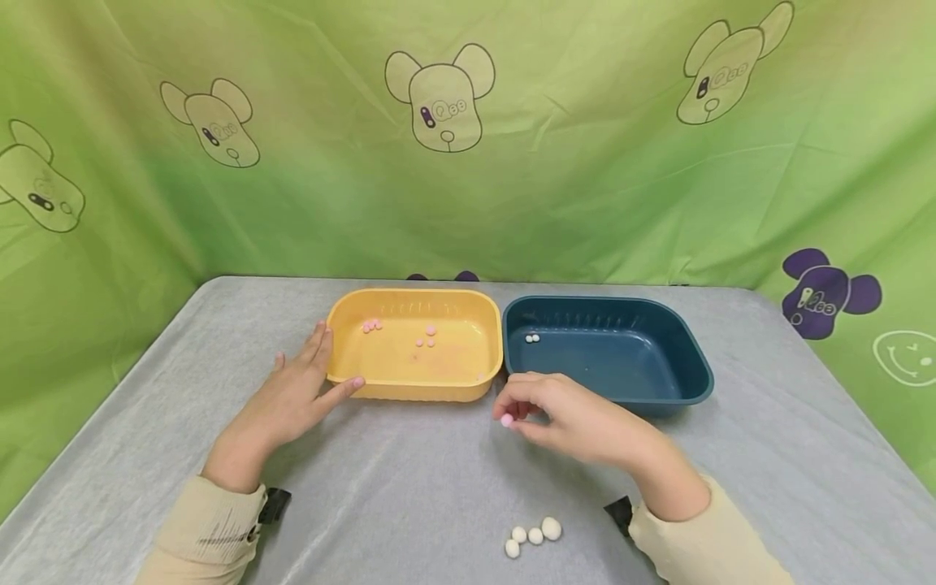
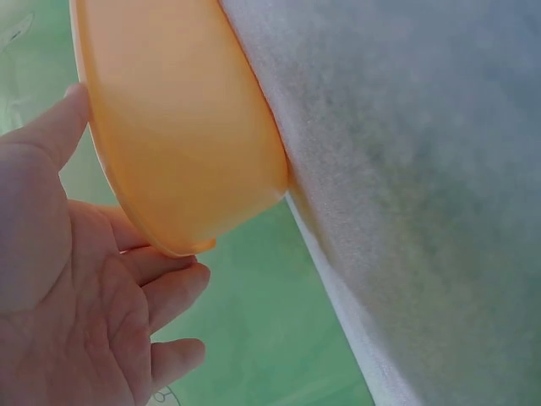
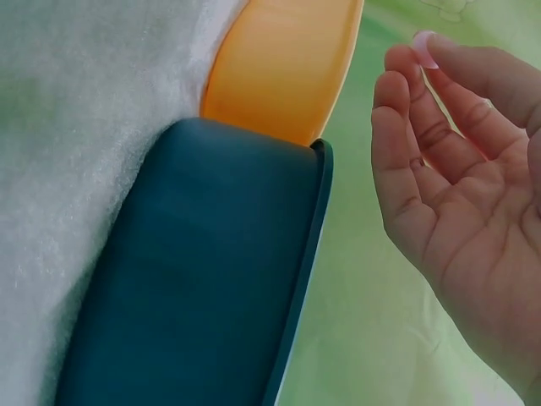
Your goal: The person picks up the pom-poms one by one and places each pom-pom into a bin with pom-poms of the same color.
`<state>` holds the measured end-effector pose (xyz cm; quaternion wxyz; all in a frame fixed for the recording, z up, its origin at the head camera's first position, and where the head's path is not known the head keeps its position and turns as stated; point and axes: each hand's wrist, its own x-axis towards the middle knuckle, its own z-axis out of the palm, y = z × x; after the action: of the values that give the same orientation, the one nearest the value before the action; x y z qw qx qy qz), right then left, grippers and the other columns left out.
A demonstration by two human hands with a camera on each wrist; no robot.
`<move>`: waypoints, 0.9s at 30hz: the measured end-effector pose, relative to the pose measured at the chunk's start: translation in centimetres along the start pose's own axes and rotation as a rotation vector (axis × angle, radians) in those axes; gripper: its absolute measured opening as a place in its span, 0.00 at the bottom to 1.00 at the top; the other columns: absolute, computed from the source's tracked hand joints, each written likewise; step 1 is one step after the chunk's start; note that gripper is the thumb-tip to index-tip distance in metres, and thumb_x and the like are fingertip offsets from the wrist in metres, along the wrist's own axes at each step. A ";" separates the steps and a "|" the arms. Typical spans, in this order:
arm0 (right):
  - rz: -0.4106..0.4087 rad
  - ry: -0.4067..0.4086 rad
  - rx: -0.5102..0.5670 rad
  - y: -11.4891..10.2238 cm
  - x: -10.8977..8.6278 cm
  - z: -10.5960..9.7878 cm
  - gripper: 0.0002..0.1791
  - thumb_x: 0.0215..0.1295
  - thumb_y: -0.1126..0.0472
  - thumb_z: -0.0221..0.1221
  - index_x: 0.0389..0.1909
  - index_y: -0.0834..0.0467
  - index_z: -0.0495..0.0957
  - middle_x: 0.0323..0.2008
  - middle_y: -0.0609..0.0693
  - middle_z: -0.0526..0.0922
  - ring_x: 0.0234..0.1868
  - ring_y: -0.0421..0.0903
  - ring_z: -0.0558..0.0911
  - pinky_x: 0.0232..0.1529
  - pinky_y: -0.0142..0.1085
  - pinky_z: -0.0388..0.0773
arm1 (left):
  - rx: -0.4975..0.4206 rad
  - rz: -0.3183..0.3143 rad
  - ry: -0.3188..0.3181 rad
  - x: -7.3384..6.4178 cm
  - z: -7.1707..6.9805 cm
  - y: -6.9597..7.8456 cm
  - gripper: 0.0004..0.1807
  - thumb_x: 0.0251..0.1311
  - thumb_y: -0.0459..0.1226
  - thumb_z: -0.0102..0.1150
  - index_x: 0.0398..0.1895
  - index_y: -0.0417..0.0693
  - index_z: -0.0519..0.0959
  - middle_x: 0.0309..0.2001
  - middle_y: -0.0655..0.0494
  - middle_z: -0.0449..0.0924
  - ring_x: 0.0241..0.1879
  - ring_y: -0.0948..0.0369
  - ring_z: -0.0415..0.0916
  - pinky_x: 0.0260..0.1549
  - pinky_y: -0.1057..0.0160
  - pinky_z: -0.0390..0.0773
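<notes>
Between the thumb and fingertips of my right hand (image 1: 578, 414) I pinch a small pink ball (image 1: 507, 420), in front of the gap between the two basins. In the right wrist view the pink ball (image 3: 425, 50) shows at the tip of the thumb. My left hand (image 1: 292, 398) rests with spread fingers on the left front corner of the yellow basin (image 1: 417, 391), its thumb on the front rim. Several pink balls (image 1: 431, 331) lie inside that basin. Two white balls (image 1: 532, 338) sit at the left in the dark blue basin (image 1: 658, 404).
Several white balls (image 1: 536, 535) of differing size lie in a loose row near the front of the grey cloth-covered table (image 1: 409, 487). The two basins stand side by side at the back, before a green curtain (image 1: 468, 211).
</notes>
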<state>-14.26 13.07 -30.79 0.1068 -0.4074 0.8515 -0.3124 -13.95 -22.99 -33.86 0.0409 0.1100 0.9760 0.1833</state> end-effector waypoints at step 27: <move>0.034 0.075 0.017 0.6 3.3 0.0 0.05 0.70 0.64 0.59 0.42 0.58 0.83 0.35 0.46 0.82 0.37 0.37 0.76 0.40 0.33 0.79 | 0.034 0.042 0.024 0.0 0.0 0.1 0.50 0.73 0.60 0.43 0.76 0.27 0.43 0.79 0.34 0.38 0.78 0.41 0.42 0.70 0.31 0.51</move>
<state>-16.75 10.81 -30.93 0.0836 -0.3802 0.8589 -0.3327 -13.95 -22.92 -33.83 0.0235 0.1290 0.9769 0.1689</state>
